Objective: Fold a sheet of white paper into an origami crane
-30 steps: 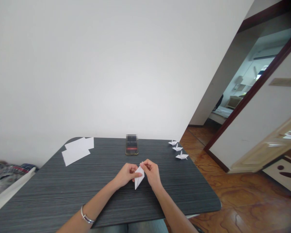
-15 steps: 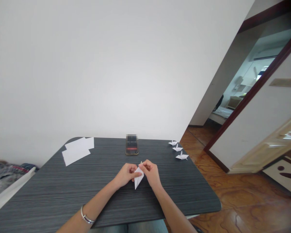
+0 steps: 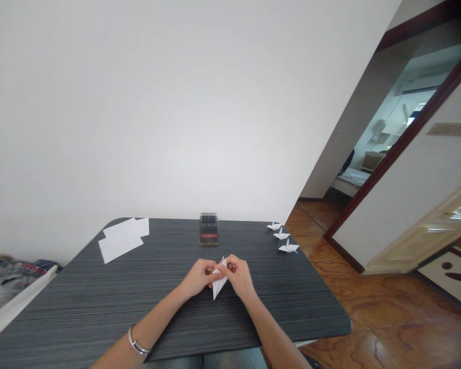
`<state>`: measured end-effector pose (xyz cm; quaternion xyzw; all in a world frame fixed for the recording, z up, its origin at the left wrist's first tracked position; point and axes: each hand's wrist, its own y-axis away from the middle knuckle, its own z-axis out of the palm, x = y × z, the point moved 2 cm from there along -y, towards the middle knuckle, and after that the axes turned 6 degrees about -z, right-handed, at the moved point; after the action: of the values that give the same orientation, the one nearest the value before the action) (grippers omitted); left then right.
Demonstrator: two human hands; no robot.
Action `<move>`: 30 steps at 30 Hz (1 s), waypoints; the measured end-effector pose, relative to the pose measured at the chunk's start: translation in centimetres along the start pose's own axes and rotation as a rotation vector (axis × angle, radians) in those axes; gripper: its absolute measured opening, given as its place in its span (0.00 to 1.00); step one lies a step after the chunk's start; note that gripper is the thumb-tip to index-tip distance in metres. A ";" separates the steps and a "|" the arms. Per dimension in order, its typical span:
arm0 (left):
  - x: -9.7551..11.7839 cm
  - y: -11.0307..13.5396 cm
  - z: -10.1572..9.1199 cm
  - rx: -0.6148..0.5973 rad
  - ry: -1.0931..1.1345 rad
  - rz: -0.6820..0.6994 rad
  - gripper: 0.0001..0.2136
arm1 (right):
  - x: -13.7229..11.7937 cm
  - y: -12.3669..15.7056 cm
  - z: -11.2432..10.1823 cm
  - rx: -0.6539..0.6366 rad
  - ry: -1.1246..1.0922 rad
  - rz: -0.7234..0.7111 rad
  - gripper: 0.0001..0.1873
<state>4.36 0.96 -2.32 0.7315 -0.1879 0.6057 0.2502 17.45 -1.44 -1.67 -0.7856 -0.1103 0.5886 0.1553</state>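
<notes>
Between my two hands is a piece of folded white paper (image 3: 217, 288), narrow and pointed, one tip aimed down toward me and a thin point showing above my fingers. My left hand (image 3: 200, 277) pinches its left side, thumb lying across the front. On the right, my right hand (image 3: 238, 274) is closed on the upper part, its thumb pressed near the left thumb. The fingers cover much of the middle folds. Both hands are just above the dark table (image 3: 169, 318), near its front half.
Three folded paper cranes (image 3: 288, 247) stand in a row at the table's right back edge. White paper sheets (image 3: 121, 245) overlap at the back left. A phone (image 3: 209, 230) stands at the back middle, before the white wall (image 3: 215, 128). A doorway opens at right.
My right thumb has moved down and left over the paper, nearer my left thumb. The folded paper looks narrower. My left hand stays almost where it was.
</notes>
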 end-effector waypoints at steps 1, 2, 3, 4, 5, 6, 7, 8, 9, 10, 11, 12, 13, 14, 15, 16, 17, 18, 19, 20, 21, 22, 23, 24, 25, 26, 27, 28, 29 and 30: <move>0.0 0.0 0.0 0.003 0.002 -0.003 0.15 | 0.1 0.0 0.0 0.007 -0.010 0.006 0.10; -0.1 0.0 0.0 0.006 0.004 -0.006 0.15 | 0.2 0.0 -0.1 0.012 -0.022 0.013 0.10; -0.1 0.0 -0.1 0.010 0.006 -0.007 0.15 | 0.2 0.0 -0.1 0.014 -0.038 0.019 0.10; -0.1 0.0 -0.1 0.018 0.008 -0.007 0.15 | 0.2 0.0 -0.1 0.013 -0.056 0.023 0.10; -0.1 -0.1 -0.2 0.028 0.011 -0.005 0.15 | 0.2 0.0 -0.2 0.008 -0.075 0.027 0.10; -0.1 -0.1 -0.2 0.036 0.016 -0.003 0.15 | 0.2 -0.1 -0.2 0.001 -0.097 0.028 0.10; -0.1 -0.1 -0.3 0.042 0.024 -0.002 0.15 | 0.1 -0.1 -0.3 -0.007 -0.117 0.031 0.10; -0.1 -0.2 -0.3 0.046 0.032 -0.001 0.15 | 0.0 -0.2 -0.3 -0.015 -0.134 0.036 0.10; -0.1 -0.2 -0.3 0.048 0.042 -0.002 0.15 | -0.1 -0.2 -0.3 -0.022 -0.148 0.045 0.10; 0.0 -0.2 -0.4 0.048 0.048 -0.002 0.15 | -0.2 -0.2 -0.4 -0.028 -0.159 0.056 0.10; 0.1 -0.2 -0.4 0.049 0.053 -0.003 0.15 | -0.2 -0.2 -0.4 -0.031 -0.169 0.069 0.11; 0.1 -0.1 -0.4 0.050 0.053 -0.003 0.15 | -0.3 -0.2 -0.4 -0.032 -0.179 0.081 0.11; 0.3 -0.1 -0.4 0.053 0.049 0.000 0.15 | -0.4 -0.2 -0.4 -0.032 -0.189 0.092 0.11; 0.4 0.0 -0.5 0.059 0.041 0.005 0.15 | -0.4 -0.2 -0.4 -0.031 -0.202 0.100 0.10; 0.5 0.0 -0.5 0.066 0.030 0.014 0.16 | -0.4 -0.2 -0.4 -0.030 -0.216 0.105 0.10; 0.6 0.1 -0.5 0.075 0.019 0.024 0.16 | -0.4 -0.2 -0.4 -0.031 -0.227 0.107 0.10; 0.7 0.1 -0.5 0.083 0.009 0.033 0.17 | -0.4 -0.2 -0.3 -0.030 -0.234 0.108 0.10; 0.7 0.1 -0.5 0.089 0.002 0.039 0.17 | -0.3 -0.1 -0.3 -0.029 -0.235 0.107 0.10; 0.7 0.1 -0.5 0.093 -0.001 0.040 0.17 | -0.2 -0.1 -0.3 -0.026 -0.232 0.106 0.10; 0.7 0.1 -0.5 0.094 -0.002 0.038 0.17 | -0.2 -0.1 -0.3 -0.022 -0.225 0.106 0.09; 0.7 0.1 -0.4 0.094 -0.003 0.033 0.17 | -0.1 -0.1 -0.2 -0.017 -0.217 0.108 0.09; 0.6 0.1 -0.4 0.093 -0.002 0.028 0.17 | -0.1 -0.1 -0.2 -0.013 -0.211 0.110 0.09; 0.6 0.1 -0.4 0.093 -0.003 0.025 0.17 | -0.1 -0.1 -0.2 -0.009 -0.209 0.111 0.09; 0.6 0.1 -0.3 0.092 -0.003 0.023 0.17 | -0.1 0.0 -0.2 -0.007 -0.209 0.111 0.09; 0.6 0.1 -0.3 0.092 -0.004 0.023 0.16 | -0.1 0.0 -0.2 -0.005 -0.212 0.110 0.09; 0.6 0.1 -0.3 0.093 -0.005 0.025 0.16 | -0.2 0.0 -0.2 -0.001 -0.214 0.110 0.09; 0.6 0.1 -0.3 0.096 -0.010 0.027 0.16 | -0.3 0.0 -0.2 0.003 -0.214 0.110 0.09; 0.6 0.1 -0.3 0.100 -0.016 0.030 0.16 | -0.3 0.0 -0.2 0.007 -0.212 0.114 0.09; 0.6 0.1 -0.3 0.103 -0.023 0.031 0.16 | -0.4 0.0 -0.2 0.009 -0.208 0.119 0.10; 0.6 0.1 -0.3 0.103 -0.028 0.032 0.16 | -0.4 0.0 -0.2 0.011 -0.203 0.124 0.10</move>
<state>4.14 1.09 -1.64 0.7488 -0.1719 0.6082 0.2000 17.52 -1.63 -1.27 -0.7263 -0.0733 0.6744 0.1109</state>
